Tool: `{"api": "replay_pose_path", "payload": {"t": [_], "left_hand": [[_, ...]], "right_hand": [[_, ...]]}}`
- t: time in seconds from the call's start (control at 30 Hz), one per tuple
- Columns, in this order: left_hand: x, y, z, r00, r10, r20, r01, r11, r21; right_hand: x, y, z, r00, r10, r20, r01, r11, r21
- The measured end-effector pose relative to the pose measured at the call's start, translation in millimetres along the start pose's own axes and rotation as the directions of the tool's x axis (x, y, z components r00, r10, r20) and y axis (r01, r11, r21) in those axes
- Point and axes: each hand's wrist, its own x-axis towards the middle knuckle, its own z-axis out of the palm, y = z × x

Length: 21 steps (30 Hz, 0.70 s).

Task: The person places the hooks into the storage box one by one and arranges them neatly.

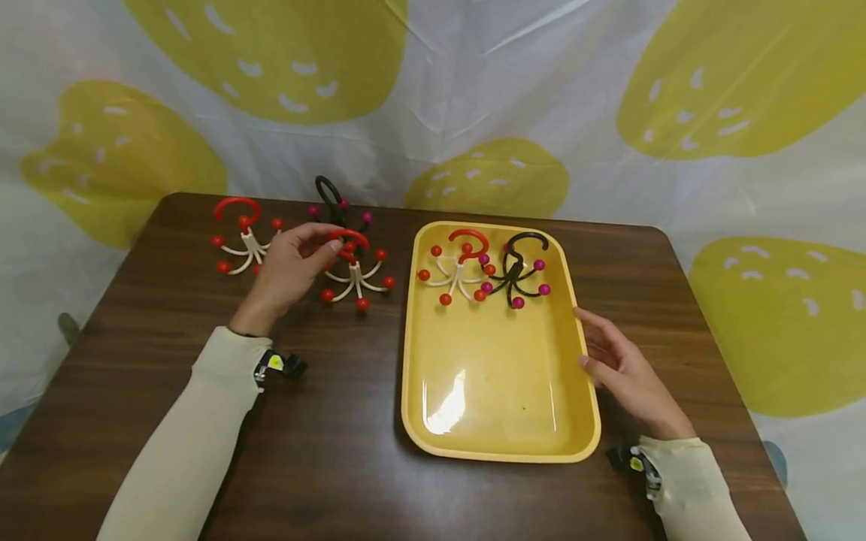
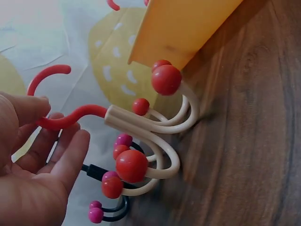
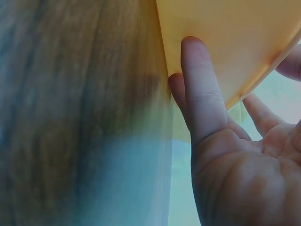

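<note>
My left hand (image 1: 287, 270) (image 2: 40, 160) pinches the red hook (image 2: 75, 115) of a white-armed piece with red balls (image 1: 356, 278) (image 2: 141, 125), left of the yellow tray. Its arms point down toward the table; whether they touch it I cannot tell. Along the tray's (image 1: 588, 406) right side, my right hand (image 1: 632, 383) (image 3: 235, 160) has its fingers extended against the outer wall (image 3: 225, 42), thumb at the rim. Inside the tray, at the far end, stand another white piece with red balls (image 1: 459, 274) and a black piece with magenta balls (image 1: 516, 272).
A further white piece with a red hook (image 1: 249, 242) stands at the table's back left. Behind my left hand is a black-hooked piece with magenta balls (image 1: 329, 191), partly hidden. The brown wooden table (image 1: 338, 466) ends at a patterned curtain (image 1: 433, 90).
</note>
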Motion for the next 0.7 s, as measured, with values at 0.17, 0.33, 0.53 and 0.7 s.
{"api": "replay_pose_path", "payload": {"t": [0.17,0.33,0.53,0.7], "left_hand": [[-2.1,-2.0,1.4,1.0,0.004,0.016,-0.004,1.0,-0.022],[-2.8,-4.0,3.0,0.999,0.034,0.005,-0.034,0.997,-0.068],[-3.1,-3.3,5.9,0.999,0.052,-0.016,-0.053,0.995,-0.09],[-4.1,-3.0,6.2,0.998,0.054,-0.01,-0.055,0.993,-0.106]], "right_hand": [[-0.2,-0.2,0.5,1.0,-0.005,-0.001,0.005,1.0,0.002],[-0.1,0.1,1.0,1.0,-0.025,-0.001,0.025,1.0,0.004],[0.2,1.2,0.2,0.999,-0.038,-0.005,0.038,0.999,-0.001],[0.6,1.4,0.3,0.999,-0.045,-0.006,0.045,0.999,-0.003]]}}
